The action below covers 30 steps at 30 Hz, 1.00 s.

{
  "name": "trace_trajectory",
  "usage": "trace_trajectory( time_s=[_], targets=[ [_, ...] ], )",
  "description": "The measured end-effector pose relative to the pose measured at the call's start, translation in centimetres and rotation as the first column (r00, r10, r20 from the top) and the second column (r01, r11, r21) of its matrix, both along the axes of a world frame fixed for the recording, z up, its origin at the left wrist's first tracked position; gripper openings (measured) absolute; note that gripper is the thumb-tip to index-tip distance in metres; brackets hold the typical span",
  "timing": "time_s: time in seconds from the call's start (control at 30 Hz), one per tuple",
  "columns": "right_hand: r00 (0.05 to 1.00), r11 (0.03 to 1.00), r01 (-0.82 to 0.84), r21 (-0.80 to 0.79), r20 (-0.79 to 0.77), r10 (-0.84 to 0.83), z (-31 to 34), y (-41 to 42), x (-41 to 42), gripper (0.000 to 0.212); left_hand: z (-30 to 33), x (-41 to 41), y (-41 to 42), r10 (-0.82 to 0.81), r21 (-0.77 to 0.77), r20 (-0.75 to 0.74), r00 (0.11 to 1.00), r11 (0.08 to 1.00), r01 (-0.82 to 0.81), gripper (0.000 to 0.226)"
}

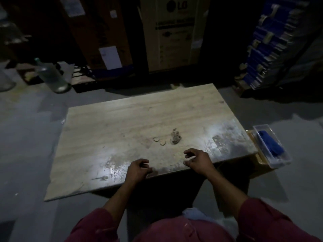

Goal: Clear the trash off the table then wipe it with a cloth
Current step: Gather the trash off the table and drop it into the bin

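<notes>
Head view: hands point(167, 163) apart, empty, loosely curled; clear box point(279, 158) holds blue cloth point(271, 144).

I see a dim room and a pale wood-grain table point(122, 119), dusty along its near edge. Small scraps of trash point(174, 139) lie near the middle. My left hand point(138, 169) and right hand point(197, 159) hover over the near edge, fingers loosely curled, holding nothing. A clear plastic container point(277, 159) with something blue inside sits beside the table's right end. A clear bottle point(50, 75) stands on the floor far left, before cardboard boxes point(171, 32).
</notes>
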State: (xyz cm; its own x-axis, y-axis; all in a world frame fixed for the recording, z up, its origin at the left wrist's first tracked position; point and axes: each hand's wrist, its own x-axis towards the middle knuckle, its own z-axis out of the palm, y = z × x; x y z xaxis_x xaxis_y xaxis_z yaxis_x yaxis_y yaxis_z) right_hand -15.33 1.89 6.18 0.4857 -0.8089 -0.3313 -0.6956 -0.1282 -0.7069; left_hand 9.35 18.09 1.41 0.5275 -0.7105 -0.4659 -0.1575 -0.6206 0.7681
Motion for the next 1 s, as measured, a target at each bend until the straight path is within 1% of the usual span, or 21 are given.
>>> trace_trajectory(
  time_s=[0.07,0.17,0.2,0.27,0.33,0.37,0.4,0.47,0.5,0.57,0.63,0.7,0.77,0.83,0.87,0.93,0.97,1.0],
  targets=[
    [0.999,0.999,-0.038,-0.021,-0.033,0.038,-0.3,-2.0,1.4,0.044,-0.1,1.0,-1.6,0.054,-0.004,-0.012,0.998,0.999,-0.054,0.072],
    [0.989,0.995,-0.099,-0.01,-0.111,0.097,-0.9,-5.9,3.6,0.058,0.4,2.5,-5.1,0.025,0.048,-0.007,1.0,0.999,-0.025,0.083],
    [0.983,0.993,-0.118,0.01,-0.139,0.118,-1.1,-7.3,4.4,0.065,0.4,3.1,-6.5,0.009,0.079,-0.019,1.0,0.997,-0.008,0.091],
    [0.963,0.986,-0.162,0.047,-0.211,0.168,-2.0,-10.1,6.3,0.084,-0.1,4.2,-9.5,-0.04,0.126,-0.003,0.999,0.991,0.04,0.114],
    [0.931,0.974,-0.219,0.056,-0.286,0.226,-3.0,-12.5,8.3,0.102,-1.5,5.4,-12.5,-0.083,0.16,0.056,0.995,0.984,0.073,0.136],
    [0.916,0.968,-0.247,0.048,-0.313,0.25,-3.6,-13.5,9.3,0.108,-2.2,5.7,-14.0,-0.105,0.19,0.09,0.99,0.978,0.086,0.14],
    [0.905,0.961,-0.273,0.038,-0.329,0.27,-4.2,-14.4,10.3,0.112,-2.4,5.7,-15.3,-0.128,0.221,0.12,0.984,0.97,0.099,0.137],
    [0.879,0.944,-0.329,0.031,-0.355,0.318,-5.5,-15.9,12.0,0.115,-2.0,5.2,-17.7,-0.17,0.278,0.163,0.972,0.953,0.12,0.123],
    [0.858,0.93,-0.366,0.036,-0.373,0.353,-6.1,-16.4,12.8,0.115,-2.0,4.9,-18.7,-0.181,0.3,0.174,0.968,0.946,0.123,0.115],
    [0.825,0.9,-0.434,0.023,-0.391,0.408,-7.2,-16.8,13.9,0.111,-2.6,4.1,-20.1,-0.193,0.325,0.2,0.961,0.938,0.121,0.109],
    [0.793,0.866,-0.499,-0.013,-0.41,0.451,-8.2,-16.6,14.8,0.099,-3.3,3.6,-20.9,-0.207,0.327,0.245,0.947,0.937,0.12,0.098],
    [0.735,0.811,-0.584,-0.046,-0.454,0.504,-9.2,-16.1,15.1,0.08,-3.9,3.3,-21.4,-0.203,0.321,0.253,0.946,0.94,0.116,0.073],
    [0.696,0.759,-0.647,-0.075,-0.466,0.547,-9.8,-15.4,15.0,0.051,-4.5,3.3,-21.6,-0.204,0.306,0.26,0.944,0.944,0.12,0.044],
    [0.707,0.736,-0.664,-0.132,-0.432,0.56,-10.4,-15.1,14.7,0.025,-5.2,3.4,-21.7,-0.212,0.287,0.257,0.943,0.948,0.135,0.02],
    [0.728,0.74,-0.653,-0.161,-0.405,0.554,-10.7,-15.1,14.4,0.016,-5.6,3.5,-21.7,-0.204,0.275,0.238,0.949,0.952,0.136,0.015],
    [0.802,0.806,-0.569,-0.162,-0.324,0.501,-11.2,-15.5,14.0,0.009,-6.0,3.6,-21.5,-0.153,0.233,0.195,0.969,0.967,0.106,0.011],
    [0.855,0.862,-0.489,-0.135,-0.27,0.443,-11.3,-15.8,13.9,0.009,-6.0,3.7,-21.4,-0.105,0.19,0.171,0.98,0.979,0.072,0.009],
    [0.914,0.923,-0.374,-0.09,-0.206,0.35,-11.2,-16.0,13.8,0.009,-5.9,3.8,-21.3,-0.031,0.141,0.122,0.992,0.99,0.014,0.007]
  ],
)
